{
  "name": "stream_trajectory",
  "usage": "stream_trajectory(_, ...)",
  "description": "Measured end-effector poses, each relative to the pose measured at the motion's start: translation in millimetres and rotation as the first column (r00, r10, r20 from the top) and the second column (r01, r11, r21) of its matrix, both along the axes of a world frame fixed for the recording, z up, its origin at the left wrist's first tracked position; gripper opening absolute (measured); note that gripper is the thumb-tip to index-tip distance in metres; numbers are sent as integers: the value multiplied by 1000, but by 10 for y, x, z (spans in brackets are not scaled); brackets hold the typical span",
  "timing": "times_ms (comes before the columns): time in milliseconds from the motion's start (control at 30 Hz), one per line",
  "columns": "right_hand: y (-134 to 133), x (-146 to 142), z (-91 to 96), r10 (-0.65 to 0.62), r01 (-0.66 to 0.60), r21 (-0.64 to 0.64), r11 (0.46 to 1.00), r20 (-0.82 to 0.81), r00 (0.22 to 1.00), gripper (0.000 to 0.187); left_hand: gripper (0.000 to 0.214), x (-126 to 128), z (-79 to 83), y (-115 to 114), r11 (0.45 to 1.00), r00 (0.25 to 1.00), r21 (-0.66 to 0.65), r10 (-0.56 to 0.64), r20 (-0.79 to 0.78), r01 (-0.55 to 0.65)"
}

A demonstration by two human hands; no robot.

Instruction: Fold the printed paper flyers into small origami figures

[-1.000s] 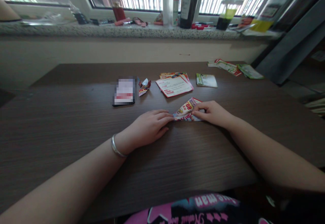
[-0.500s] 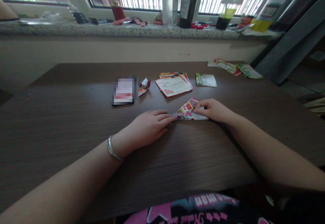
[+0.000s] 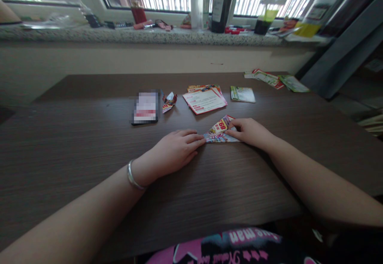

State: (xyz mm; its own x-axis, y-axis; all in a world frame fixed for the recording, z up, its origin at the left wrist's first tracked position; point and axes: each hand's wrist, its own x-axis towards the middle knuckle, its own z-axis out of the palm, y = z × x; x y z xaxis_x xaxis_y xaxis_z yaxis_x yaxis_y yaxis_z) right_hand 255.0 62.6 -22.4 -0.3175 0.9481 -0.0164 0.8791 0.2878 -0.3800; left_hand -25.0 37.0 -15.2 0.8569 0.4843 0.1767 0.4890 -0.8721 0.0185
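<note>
A colourful printed flyer (image 3: 220, 127), folded into a triangle, lies on the table between my hands. My left hand (image 3: 179, 148) rests flat with fingers stretched out, its fingertips on the flyer's left corner. From the other side, the curled fingers and thumb of my right hand (image 3: 249, 131) hold the flyer's right part, covering that end. Just beyond is a stack of printed flyers (image 3: 206, 99). To its left stands a small folded paper piece (image 3: 169, 102), beside a phone (image 3: 146, 107) with a blurred screen.
Small green-and-white cards (image 3: 243, 94) lie right of the stack. More printed slips (image 3: 267, 78) and green leaflets (image 3: 295, 84) are at the table's far right. Bottles, including a dark one (image 3: 220, 6), and small items line the granite windowsill (image 3: 167, 36) behind.
My right hand has shifted slightly left and lower over the flyer, its thumb now lying along the lower part. The flyer's lower layer looks flatter. My left hand has barely moved.
</note>
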Motion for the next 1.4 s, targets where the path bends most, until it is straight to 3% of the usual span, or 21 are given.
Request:
stream_trajectory(167,21,4,9,60,-61,19,998,66,996,31,40,9,18,-3,1000,1000,-13,1,-5,-1)
stream_trajectory(400,74,137,85,117,-101,-112,989,148,982,32,44,2,27,-48,996,997,-75,-48,-62,43)
stream_trajectory(567,43,111,131,73,-59,-71,996,217,974,37,45,8,5,-58,997,997,-67,-38,-73,33)
stream_trajectory(667,-27,47,193,8,-25,45,999,346,938,40,46,4,-5,-62,998,998,-56,-33,-60,30)
stream_trajectory(733,-84,1,240,11,-81,165,983,389,921,37,46,0,-2,-67,998,998,-46,-33,-51,31)
stream_trajectory(800,-141,-53,275,91,-204,251,946,397,913,34,46,0,10,-70,999,998,-39,-34,-47,32)
stream_trajectory(900,-221,-158,288,241,-382,277,882,431,869,32,45,16,38,-69,999,998,-36,-40,-42,39)
stream_trajectory(1033,-293,-307,235,319,-444,291,847,389,864,30,45,51,64,-56,999,998,-30,-45,-33,44)
stream_trajectory(1167,-284,-371,164,250,-359,303,883,343,905,28,45,64,70,-49,998,998,-39,-43,-37,42)
stream_trajectory(1400,-177,-329,79,277,-310,228,923,163,947,24,43,74,65,-61,999,999,-35,-37,-36,36)
